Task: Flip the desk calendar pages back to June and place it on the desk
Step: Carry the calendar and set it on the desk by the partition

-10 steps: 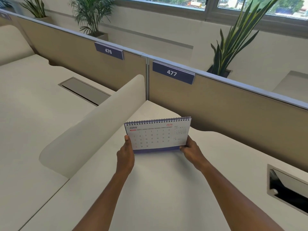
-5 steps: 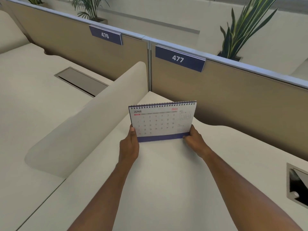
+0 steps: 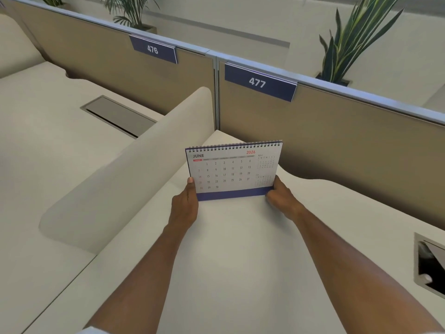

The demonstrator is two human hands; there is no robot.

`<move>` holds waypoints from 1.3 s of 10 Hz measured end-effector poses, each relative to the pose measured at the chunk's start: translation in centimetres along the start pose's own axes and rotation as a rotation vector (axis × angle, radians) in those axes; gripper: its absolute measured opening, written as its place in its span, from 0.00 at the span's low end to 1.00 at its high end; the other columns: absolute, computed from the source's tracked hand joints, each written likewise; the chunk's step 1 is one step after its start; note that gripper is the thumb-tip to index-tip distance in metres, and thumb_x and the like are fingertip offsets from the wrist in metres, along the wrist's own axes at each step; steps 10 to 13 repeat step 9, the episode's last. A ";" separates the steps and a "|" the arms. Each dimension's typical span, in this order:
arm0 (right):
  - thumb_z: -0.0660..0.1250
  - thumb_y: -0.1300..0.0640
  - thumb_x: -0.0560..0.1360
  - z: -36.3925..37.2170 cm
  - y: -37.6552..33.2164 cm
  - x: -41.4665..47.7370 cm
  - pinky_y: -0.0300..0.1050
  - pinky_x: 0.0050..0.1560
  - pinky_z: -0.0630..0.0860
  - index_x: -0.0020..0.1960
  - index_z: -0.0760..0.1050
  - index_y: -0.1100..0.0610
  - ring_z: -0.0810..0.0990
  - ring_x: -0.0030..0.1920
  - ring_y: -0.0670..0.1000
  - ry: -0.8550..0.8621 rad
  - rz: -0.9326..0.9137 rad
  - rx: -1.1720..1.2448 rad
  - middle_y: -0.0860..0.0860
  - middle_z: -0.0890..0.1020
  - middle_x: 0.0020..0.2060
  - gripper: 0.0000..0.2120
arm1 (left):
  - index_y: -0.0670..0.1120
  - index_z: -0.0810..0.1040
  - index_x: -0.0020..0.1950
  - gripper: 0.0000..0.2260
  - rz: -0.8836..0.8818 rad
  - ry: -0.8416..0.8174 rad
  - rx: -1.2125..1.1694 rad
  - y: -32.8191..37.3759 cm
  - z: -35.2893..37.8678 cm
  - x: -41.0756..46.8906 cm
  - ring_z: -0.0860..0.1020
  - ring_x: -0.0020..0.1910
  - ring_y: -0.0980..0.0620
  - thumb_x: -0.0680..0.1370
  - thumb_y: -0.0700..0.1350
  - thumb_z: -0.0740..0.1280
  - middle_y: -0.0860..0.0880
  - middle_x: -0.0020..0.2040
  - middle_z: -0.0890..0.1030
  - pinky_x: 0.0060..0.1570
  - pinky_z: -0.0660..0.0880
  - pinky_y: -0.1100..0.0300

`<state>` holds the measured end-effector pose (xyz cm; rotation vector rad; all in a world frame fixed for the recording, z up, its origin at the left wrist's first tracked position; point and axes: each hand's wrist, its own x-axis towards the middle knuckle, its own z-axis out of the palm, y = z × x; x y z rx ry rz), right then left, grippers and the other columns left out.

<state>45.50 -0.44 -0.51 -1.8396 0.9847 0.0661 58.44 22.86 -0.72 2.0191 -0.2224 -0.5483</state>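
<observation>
- I see the calendar (image 3: 233, 171) upright at the middle of the table (image 3: 231, 261), its June page facing me and the spiral binding along the top edge.
- My left hand (image 3: 185, 208) has its grip closed on the calendar's lower left corner, thumb lying up along the left edge of the page.
- My right hand (image 3: 280, 197) has its grip closed on the lower right corner, by the blue strip at the base.
- I cannot tell whether the base touches the table or sits just above it.
- A curved cream divider (image 3: 125, 169) runs along the left of the table, just beside the calendar.
- At the far side stands a tan partition (image 3: 337, 141) with a blue sign reading 477 (image 3: 259, 82).
- A cable hatch (image 3: 429, 263) opens at the right edge.
</observation>
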 end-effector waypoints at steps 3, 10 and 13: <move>0.60 0.72 0.74 1.7 0.9 -1.1 0.53 0.65 0.75 0.75 0.59 0.56 0.75 0.67 0.59 0.108 -0.066 0.037 0.56 0.74 0.69 0.32 | 0.49 0.74 0.74 0.30 0.025 0.007 -0.007 0.2 -0.1 0.0 0.78 0.53 0.44 0.84 0.64 0.46 0.47 0.60 0.80 0.51 0.72 0.59; 0.74 0.65 0.73 0.8 3.6 -3.9 0.50 0.74 0.69 0.74 0.63 0.55 0.71 0.75 0.55 0.133 -0.073 0.288 0.53 0.70 0.76 0.34 | 0.41 0.69 0.78 0.26 -0.072 0.151 -0.479 -3.2 -0.5 -1.0 0.74 0.72 0.50 0.86 0.57 0.54 0.43 0.75 0.74 0.69 0.73 0.52; 0.74 0.65 0.73 0.8 3.6 -3.9 0.50 0.74 0.69 0.74 0.63 0.55 0.71 0.75 0.55 0.133 -0.073 0.288 0.53 0.70 0.76 0.34 | 0.41 0.69 0.78 0.26 -0.072 0.151 -0.479 -3.2 -0.5 -1.0 0.74 0.72 0.50 0.86 0.57 0.54 0.43 0.75 0.74 0.69 0.73 0.52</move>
